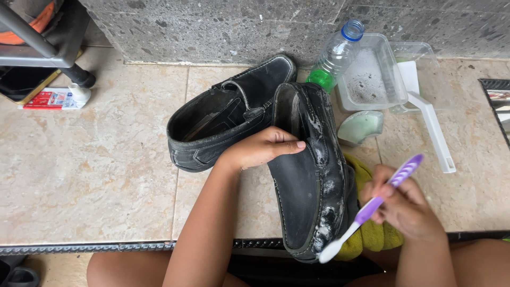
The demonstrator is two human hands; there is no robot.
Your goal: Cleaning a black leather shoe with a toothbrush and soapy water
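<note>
Left hand (263, 149) gripping black shoe (311, 175) at its opening, right hand (406, 204) pinching purple toothbrush (372, 204), bristles at soapy sole edge

The floor (95, 175) is laid with beige marbled tiles, parted by thin grout lines. A speckled grey stone wall (223, 26) is seen along the top of the frame. A dark metal frame leg (74, 72) is set at upper left.

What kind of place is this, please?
Probably a tiled floor at a home, by a stone wall: black shoes are scrubbed beside a plastic tub and bottle.
</note>
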